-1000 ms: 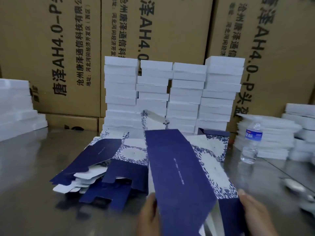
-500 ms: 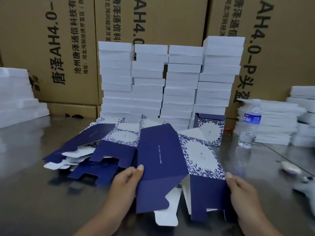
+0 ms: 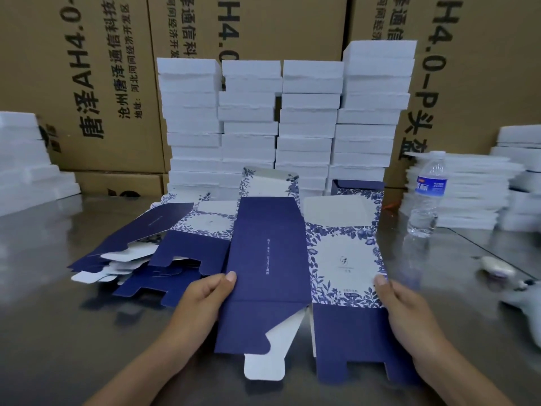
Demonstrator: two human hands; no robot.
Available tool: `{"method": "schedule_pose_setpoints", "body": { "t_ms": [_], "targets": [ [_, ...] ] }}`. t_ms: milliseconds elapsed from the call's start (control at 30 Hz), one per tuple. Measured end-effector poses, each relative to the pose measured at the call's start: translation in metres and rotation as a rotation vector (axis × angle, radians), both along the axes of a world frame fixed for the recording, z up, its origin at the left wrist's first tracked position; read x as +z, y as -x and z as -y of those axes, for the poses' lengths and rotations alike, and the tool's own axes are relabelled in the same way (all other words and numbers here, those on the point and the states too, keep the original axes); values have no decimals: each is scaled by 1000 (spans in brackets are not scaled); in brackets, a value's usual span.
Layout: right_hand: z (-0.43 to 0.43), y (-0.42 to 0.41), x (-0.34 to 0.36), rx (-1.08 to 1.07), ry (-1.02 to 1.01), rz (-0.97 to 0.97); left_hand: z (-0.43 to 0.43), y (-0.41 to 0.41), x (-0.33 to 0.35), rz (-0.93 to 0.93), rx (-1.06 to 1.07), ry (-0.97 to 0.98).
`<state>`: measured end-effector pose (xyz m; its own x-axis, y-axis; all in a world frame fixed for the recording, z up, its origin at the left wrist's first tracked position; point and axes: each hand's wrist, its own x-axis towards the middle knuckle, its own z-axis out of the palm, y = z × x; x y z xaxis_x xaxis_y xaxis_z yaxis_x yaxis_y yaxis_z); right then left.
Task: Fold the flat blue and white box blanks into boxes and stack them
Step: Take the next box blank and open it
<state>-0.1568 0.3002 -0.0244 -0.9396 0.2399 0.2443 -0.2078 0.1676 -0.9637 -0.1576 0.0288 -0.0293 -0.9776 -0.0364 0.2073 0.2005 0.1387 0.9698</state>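
I hold one blue and white box blank [image 3: 295, 259] over the metal table [image 3: 58, 332], its dark blue panel to the left and its floral white panel to the right. My left hand [image 3: 205, 300] grips its left edge, thumb on top. My right hand [image 3: 407, 306] grips its right edge. The bottom flaps hang loose toward me. A loose pile of flat blanks [image 3: 140, 259] lies to the left behind it. One folded blue and white box [image 3: 357, 190] stands upright at the back.
Tall stacks of white foam trays [image 3: 281, 121] stand behind the blanks, with more white stacks at far left [image 3: 23, 162] and right [image 3: 468, 189]. A water bottle [image 3: 429, 194] stands at right. Small objects [image 3: 497, 266] lie at the right edge. Brown cartons [image 3: 102, 68] line the back.
The blank has come down and spread wider between my hands, with both panels now facing up. My hands have moved apart to its side edges.
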Motion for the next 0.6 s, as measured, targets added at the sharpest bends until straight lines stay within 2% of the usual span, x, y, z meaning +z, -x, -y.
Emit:
{"method": "schedule_pose_setpoints", "body": {
  "t_ms": [200, 300, 400, 600],
  "targets": [
    [4, 1, -4, 63, -4, 50, 1, 1, 3, 57, 123, -11],
    [3, 3, -5, 14, 47, 23, 3, 2, 4, 88, 99, 6],
    [2, 3, -7, -19, -10, 4, 2, 1, 4, 97, 75, 5],
    [4, 1, -6, 16, -42, -10, 2, 3, 3, 122, 87, -135]
  ]
}}
